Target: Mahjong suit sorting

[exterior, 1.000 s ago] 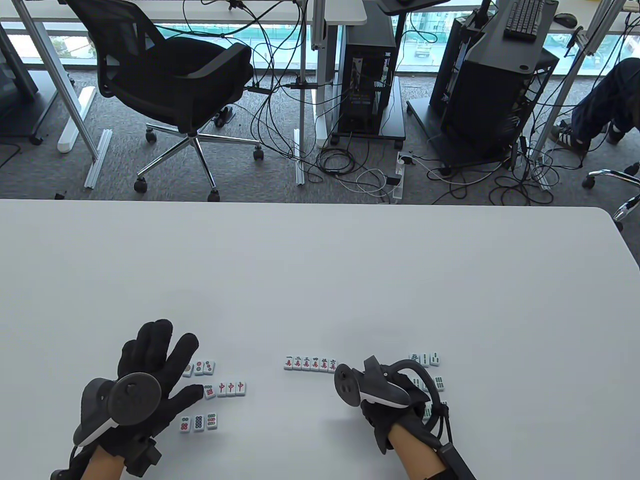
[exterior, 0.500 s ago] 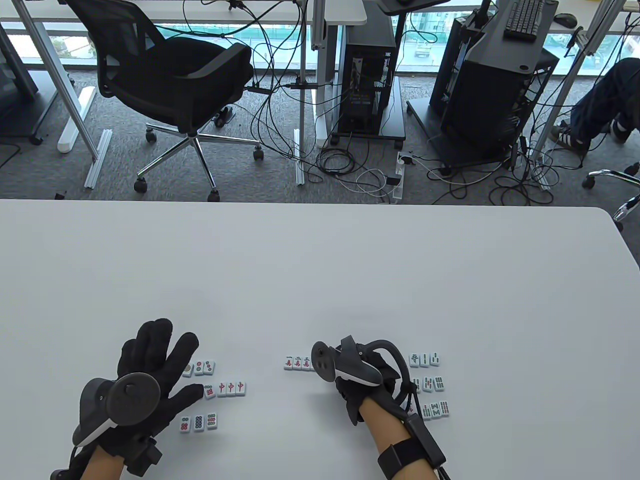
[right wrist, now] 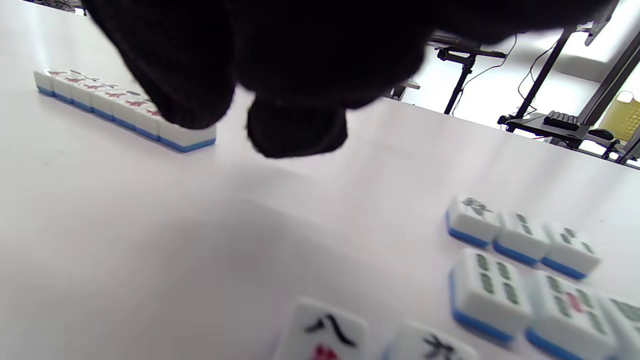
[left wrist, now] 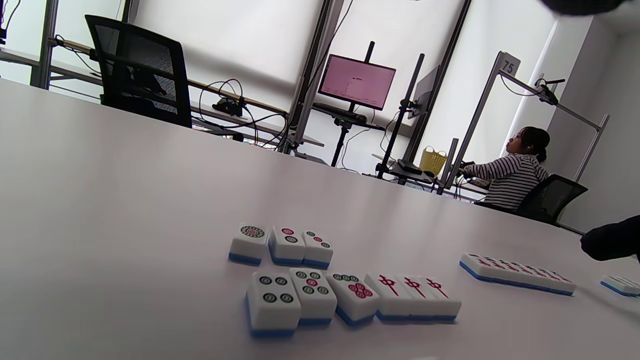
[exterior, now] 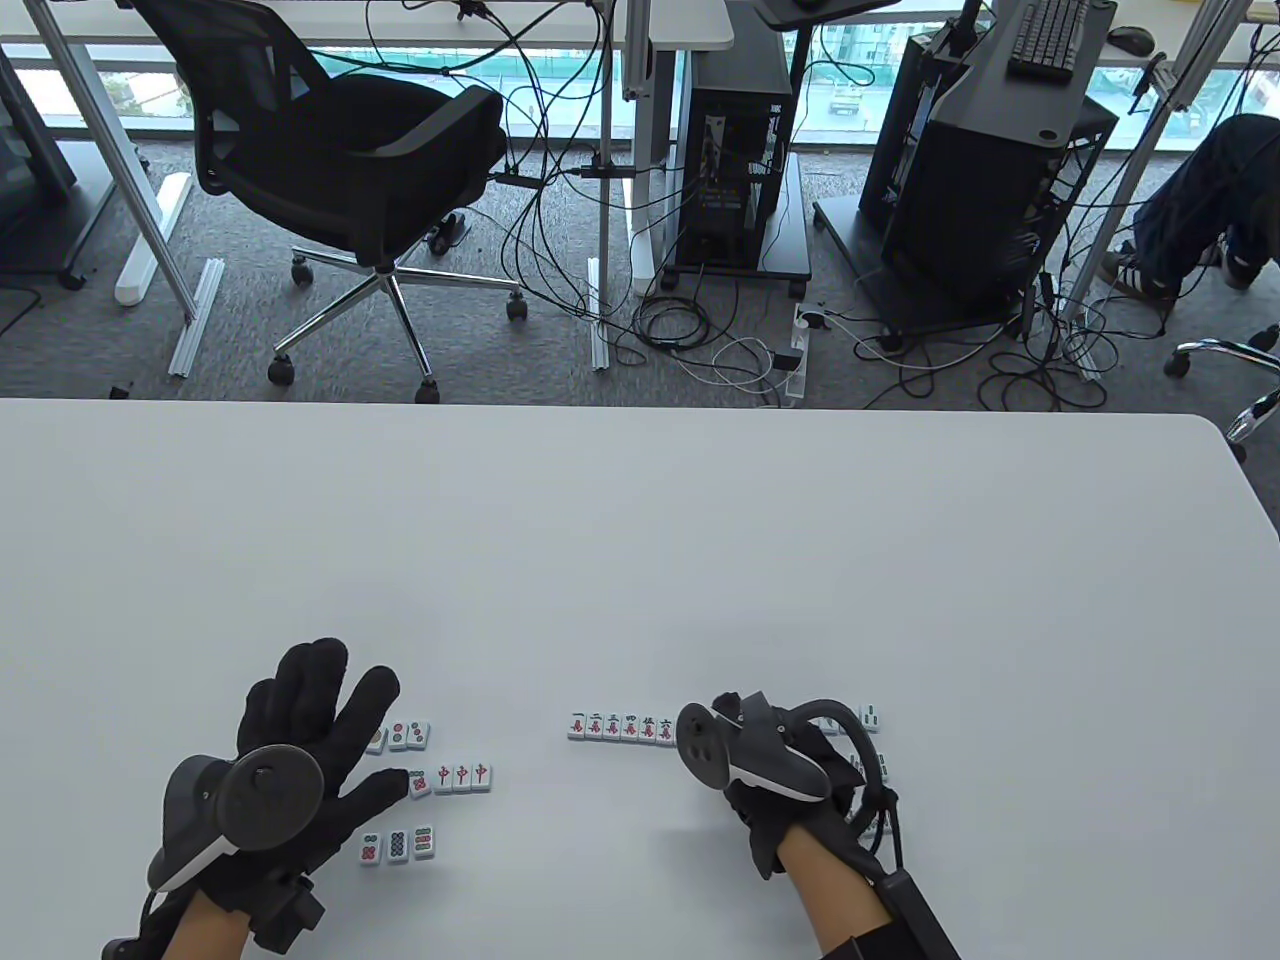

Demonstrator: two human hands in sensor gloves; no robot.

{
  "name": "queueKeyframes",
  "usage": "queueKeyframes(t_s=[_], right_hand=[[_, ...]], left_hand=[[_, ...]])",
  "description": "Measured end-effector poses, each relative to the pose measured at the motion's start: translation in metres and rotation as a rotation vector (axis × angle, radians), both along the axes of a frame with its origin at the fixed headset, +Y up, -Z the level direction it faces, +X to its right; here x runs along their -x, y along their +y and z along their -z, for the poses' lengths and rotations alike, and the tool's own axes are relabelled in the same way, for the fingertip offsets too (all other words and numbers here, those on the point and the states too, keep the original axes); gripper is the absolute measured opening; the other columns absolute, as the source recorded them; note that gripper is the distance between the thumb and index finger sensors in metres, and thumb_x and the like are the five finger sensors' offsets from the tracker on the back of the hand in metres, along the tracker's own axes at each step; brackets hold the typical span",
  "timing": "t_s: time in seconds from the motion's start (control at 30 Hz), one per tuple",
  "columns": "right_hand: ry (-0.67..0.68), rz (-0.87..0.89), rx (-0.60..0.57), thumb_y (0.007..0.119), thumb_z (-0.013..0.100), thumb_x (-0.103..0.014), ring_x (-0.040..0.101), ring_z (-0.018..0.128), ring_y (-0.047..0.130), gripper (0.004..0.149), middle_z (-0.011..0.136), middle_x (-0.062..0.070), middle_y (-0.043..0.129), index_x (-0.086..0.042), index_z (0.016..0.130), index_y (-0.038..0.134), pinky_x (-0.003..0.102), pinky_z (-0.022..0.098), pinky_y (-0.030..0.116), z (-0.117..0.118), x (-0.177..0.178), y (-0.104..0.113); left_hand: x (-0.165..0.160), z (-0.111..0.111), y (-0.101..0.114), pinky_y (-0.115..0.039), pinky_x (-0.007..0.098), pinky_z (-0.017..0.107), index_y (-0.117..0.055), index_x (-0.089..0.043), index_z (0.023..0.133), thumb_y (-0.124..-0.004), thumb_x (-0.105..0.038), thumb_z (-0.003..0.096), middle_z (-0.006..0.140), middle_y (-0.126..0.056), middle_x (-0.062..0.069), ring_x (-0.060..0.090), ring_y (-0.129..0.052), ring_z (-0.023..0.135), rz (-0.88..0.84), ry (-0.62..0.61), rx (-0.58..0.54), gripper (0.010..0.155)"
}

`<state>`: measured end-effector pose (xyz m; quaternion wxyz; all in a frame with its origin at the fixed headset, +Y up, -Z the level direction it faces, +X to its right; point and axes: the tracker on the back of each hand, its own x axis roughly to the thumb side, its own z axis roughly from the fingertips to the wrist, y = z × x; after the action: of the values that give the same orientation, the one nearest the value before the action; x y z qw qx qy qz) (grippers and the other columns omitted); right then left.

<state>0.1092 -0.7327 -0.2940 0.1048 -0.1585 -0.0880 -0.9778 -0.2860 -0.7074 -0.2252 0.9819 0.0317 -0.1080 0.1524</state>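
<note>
Left hand (exterior: 300,740) lies flat, fingers spread, dot tiles (exterior: 400,736) just beside its fingertips; right hand (exterior: 790,790) hovers, fingers curled and empty, the character-tile row (right wrist: 120,107) just left of them

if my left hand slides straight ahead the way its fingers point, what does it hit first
Probably the top row of dot tiles. The left hand lies flat with its fingers angled up and to the right, and their tips already look to be at that row's left end, though contact is unclear.
</note>
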Motion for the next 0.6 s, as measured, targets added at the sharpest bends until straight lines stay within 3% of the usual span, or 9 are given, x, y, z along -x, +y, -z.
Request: queueKeyframes(t_s=[0.27, 0.4, 0.6], right_hand=[[0.009, -0.017, 0.051, 0.084, 0.044, -0.037, 0.009, 0.013, 0.087, 0.060, 0.046, 0.003, 0.097, -0.008, 0.095, 0.072, 0.026, 0.008, 0.080, -0.031, -0.039, -0.009], [0.028, -0.077, 0.132, 0.085, 0.043, -0.038, 0.008, 0.012, 0.087, 0.061, 0.044, 0.002, 0.097, -0.009, 0.095, 0.072, 0.025, 0.007, 0.080, -0.038, -0.041, -0.018], [0.065, -0.139, 0.095, 0.086, 0.042, -0.035, 0.007, 0.010, 0.086, 0.061, 0.042, 0.000, 0.097, -0.009, 0.094, 0.071, 0.025, 0.006, 0.079, -0.036, -0.033, -0.029]], left_hand=[[0.000, 0.000, -0.001, -0.015, 0.058, 0.081, -0.030, -0.043, 0.109, -0.060, -0.075, 0.0381, 0.114, 0.005, -0.011, 0.023, -0.001, 0.113, 0.005, 0.007, 0.013, 0.083], [0.000, 0.000, -0.001, -0.015, 0.058, 0.081, -0.030, -0.043, 0.109, -0.060, -0.075, 0.0381, 0.114, 0.005, -0.011, 0.023, -0.001, 0.113, 0.014, 0.009, 0.019, 0.083], [0.000, 0.000, -0.001, -0.015, 0.058, 0.081, -0.030, -0.043, 0.109, -0.060, -0.075, 0.0381, 0.114, 0.005, -0.011, 0.023, -0.002, 0.113, 0.015, 0.012, 0.027, 0.083]])
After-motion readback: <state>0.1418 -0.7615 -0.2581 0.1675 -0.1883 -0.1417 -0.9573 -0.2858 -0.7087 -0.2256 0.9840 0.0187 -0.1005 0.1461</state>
